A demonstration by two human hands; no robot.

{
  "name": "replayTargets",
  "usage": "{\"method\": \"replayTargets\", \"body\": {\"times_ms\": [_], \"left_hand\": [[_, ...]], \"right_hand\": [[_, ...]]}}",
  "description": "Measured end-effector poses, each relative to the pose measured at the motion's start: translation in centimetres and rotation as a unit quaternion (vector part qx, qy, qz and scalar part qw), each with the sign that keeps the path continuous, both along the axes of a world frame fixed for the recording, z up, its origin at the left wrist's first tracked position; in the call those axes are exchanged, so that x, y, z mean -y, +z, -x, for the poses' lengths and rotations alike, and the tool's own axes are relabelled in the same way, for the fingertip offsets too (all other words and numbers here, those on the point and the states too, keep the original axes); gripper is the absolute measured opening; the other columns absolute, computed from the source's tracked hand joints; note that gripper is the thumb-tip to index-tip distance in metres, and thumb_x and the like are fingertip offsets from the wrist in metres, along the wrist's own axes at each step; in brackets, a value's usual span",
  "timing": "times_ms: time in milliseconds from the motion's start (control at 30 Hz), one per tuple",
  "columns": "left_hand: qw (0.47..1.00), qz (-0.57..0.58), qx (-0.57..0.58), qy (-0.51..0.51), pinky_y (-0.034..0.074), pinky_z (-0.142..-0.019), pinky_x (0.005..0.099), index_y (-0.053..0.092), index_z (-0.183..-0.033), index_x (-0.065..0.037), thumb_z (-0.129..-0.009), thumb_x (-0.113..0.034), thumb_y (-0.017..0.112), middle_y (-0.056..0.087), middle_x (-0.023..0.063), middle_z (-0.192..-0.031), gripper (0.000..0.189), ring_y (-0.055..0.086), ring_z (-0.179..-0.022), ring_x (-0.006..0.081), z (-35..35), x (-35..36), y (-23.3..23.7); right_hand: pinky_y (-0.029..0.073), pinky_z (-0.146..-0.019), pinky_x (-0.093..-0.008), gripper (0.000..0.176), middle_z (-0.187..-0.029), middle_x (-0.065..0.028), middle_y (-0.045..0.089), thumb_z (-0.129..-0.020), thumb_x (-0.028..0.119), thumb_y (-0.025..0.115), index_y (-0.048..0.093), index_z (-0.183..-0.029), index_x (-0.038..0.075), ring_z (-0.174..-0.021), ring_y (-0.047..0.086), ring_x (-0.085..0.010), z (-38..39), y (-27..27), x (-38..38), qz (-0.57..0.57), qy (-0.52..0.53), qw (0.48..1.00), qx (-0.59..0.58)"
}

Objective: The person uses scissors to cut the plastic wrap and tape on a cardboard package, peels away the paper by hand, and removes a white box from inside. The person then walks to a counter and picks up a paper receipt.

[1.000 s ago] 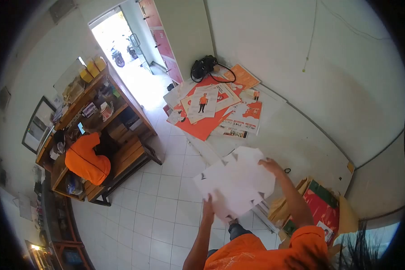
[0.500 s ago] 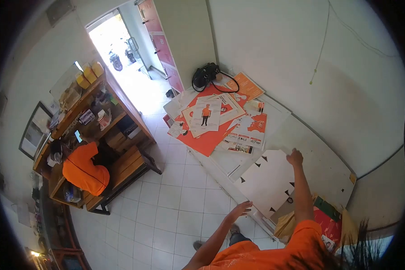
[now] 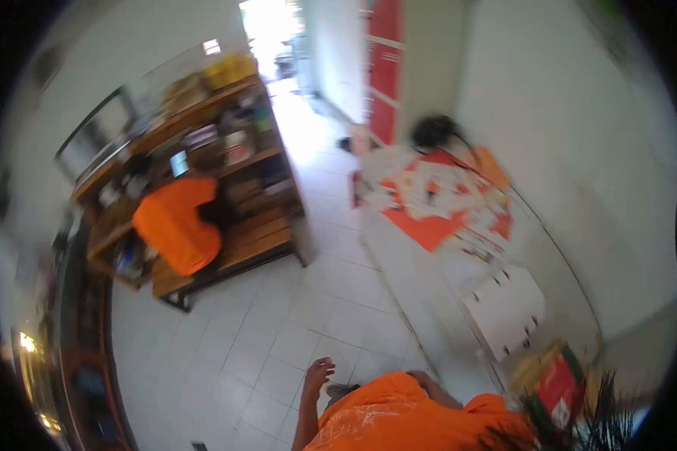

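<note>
My left hand [image 3: 320,371] hangs in the air over the tiled floor, in front of my orange shirt [image 3: 391,413]. Its fingers look loosely bent and apart, and I see nothing held in it. My right hand [image 3: 423,382] is drawn in close to my body; the shirt covers part of it, so its fingers do not show. Off to its right, a white sheet [image 3: 506,310] with several black clips along its edges lies on the white table [image 3: 421,282], apart from both hands.
Orange and white printed posters [image 3: 429,229] and a black bag [image 3: 435,132] lie farther back on the table. Red and brown packages [image 3: 560,387] are beside me at right. At left, a person in orange [image 3: 179,225] sits on a wooden bench [image 3: 259,240] facing shelves. Red lockers [image 3: 384,71] stand behind.
My right hand has left the white sheet and come back to my body. My left hand has moved left, away from the table edge. The view has turned left, with some blur.
</note>
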State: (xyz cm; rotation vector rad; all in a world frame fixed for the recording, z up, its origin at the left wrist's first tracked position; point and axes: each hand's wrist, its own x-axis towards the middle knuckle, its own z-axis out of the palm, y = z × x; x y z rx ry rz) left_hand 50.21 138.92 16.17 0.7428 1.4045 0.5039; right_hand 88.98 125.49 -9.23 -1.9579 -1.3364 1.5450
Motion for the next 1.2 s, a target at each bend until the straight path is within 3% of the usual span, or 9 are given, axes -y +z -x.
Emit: {"method": "replayTargets", "body": {"times_ms": [33, 133, 167, 300, 567, 767, 867, 1100, 1200], "left_hand": [[0.997, -0.02, -0.022, 0.069, 0.049, -0.086, 0.0356, 0.062, -0.132, -0.01, -0.097, -0.042, 0.066, 0.072, 0.0059, -0.118, 0.048, 0.067, -0.105, 0.0191, 3.1, -0.3, 1.2], [0.979, -0.076, 0.003, 0.188, 0.049, -0.086, 0.0347, 0.063, -0.128, -0.009, -0.098, -0.041, 0.063, 0.072, 0.006, -0.116, 0.043, 0.067, -0.104, 0.0186, 12.6, 0.0, 2.1], [0.969, -0.08, 0.005, 0.236, 0.049, -0.086, 0.0347, 0.063, -0.128, -0.009, -0.098, -0.041, 0.063, 0.072, 0.006, -0.116, 0.043, 0.067, -0.104, 0.0186, 15.5, 0.2, 1.7], [0.939, -0.091, -0.004, 0.331, 0.05, -0.087, 0.0349, 0.064, -0.125, -0.009, -0.101, -0.037, 0.061, 0.072, 0.0054, -0.113, 0.038, 0.067, -0.103, 0.0176, 24.7, 0.2, 1.0], [0.898, -0.091, 0.027, 0.429, 0.049, -0.089, 0.0347, 0.065, -0.125, -0.008, -0.099, -0.037, 0.065, 0.072, 0.0051, -0.113, 0.039, 0.067, -0.103, 0.017, 41.0, -2.9, 3.3], [0.749, -0.104, -0.172, 0.632, 0.056, -0.077, 0.0365, 0.071, -0.111, -0.002, -0.096, -0.032, 0.064, 0.074, 0.0102, -0.096, 0.033, 0.071, -0.089, 0.0212, 54.7, 1.6, -10.0], [0.784, 0.129, -0.411, 0.447, 0.056, -0.078, 0.043, 0.069, -0.099, 0.0, -0.092, -0.03, 0.067, 0.074, 0.0145, -0.088, 0.031, 0.07, -0.08, 0.0296, 58.3, 8.3, -17.3], [0.777, 0.108, -0.421, 0.454, 0.055, -0.072, 0.0401, 0.069, -0.101, -0.001, -0.094, -0.03, 0.065, 0.074, 0.0131, -0.087, 0.031, 0.069, -0.077, 0.0262, 72.5, 4.2, -10.5], [0.778, 0.088, -0.432, 0.448, 0.054, -0.068, 0.0387, 0.07, -0.102, -0.002, -0.096, -0.031, 0.064, 0.074, 0.0124, -0.086, 0.03, 0.069, -0.076, 0.0245, 80.4, 2.9, -10.5]], "right_hand": [[0.052, -0.097, -0.0429, 0.049, -0.123, -0.016, 0.073, -0.096, 0.045, 0.061, 0.071, -0.124, 0.006, -0.112, 0.068, -0.0349, 2.5, 4.7, -1.4, 0.056, -0.117, 0.991, -0.021], [0.056, -0.088, -0.0451, 0.037, -0.11, -0.0072, 0.076, -0.094, 0.034, 0.06, 0.073, -0.118, 0.008, -0.103, 0.071, -0.0269, -4.9, -1.5, 0.1, 0.095, 0.227, 0.948, 0.204], [0.058, -0.076, -0.0471, 0.038, -0.109, -0.0049, 0.076, -0.095, 0.033, 0.056, 0.072, -0.123, 0.013, -0.094, 0.073, -0.0251, 5.6, 3.3, -8.2, 0.243, 0.025, 0.963, 0.117], [0.058, -0.067, -0.045, 0.038, -0.109, -0.0038, 0.076, -0.098, 0.03, 0.052, 0.069, -0.128, 0.015, -0.086, 0.073, -0.0224, 12.5, 6.5, -17.6, 0.243, 0.231, 0.93, 0.149], [0.056, -0.07, -0.0373, 0.035, -0.107, -0.0046, 0.074, -0.096, 0.033, 0.059, 0.07, -0.123, 0.013, -0.088, 0.069, -0.019, 34.0, 2.6, -39.6, 0.24, 0.244, 0.938, 0.061], [0.056, -0.072, -0.0374, 0.034, -0.1, -0.0065, 0.074, -0.091, 0.037, 0.064, 0.073, -0.11, 0.009, -0.087, 0.069, -0.0201, 60.8, 6.5, -50.4, 0.154, 0.361, 0.915, 0.096], [0.056, -0.072, -0.0376, 0.034, -0.092, -0.0089, 0.075, -0.09, 0.037, 0.064, 0.074, -0.1, 0.006, -0.081, 0.069, -0.0218, 74.7, 5.3, -55.2, 0.135, 0.462, 0.868, 0.121], [0.057, -0.07, -0.0339, 0.03, -0.089, -0.005, 0.074, -0.094, 0.032, 0.062, 0.074, -0.105, 0.007, -0.082, 0.071, -0.017, 99.2, 5.7, -62.3, -0.077, 0.618, 0.782, -0.016], [0.057, -0.069, -0.034, 0.029, -0.088, -0.005, 0.073, -0.096, 0.032, 0.06, 0.073, -0.106, 0.008, -0.081, 0.071, -0.0166, 106.0, 7.1, -64.1, 0.037, 0.561, 0.827, -0.01]]}}
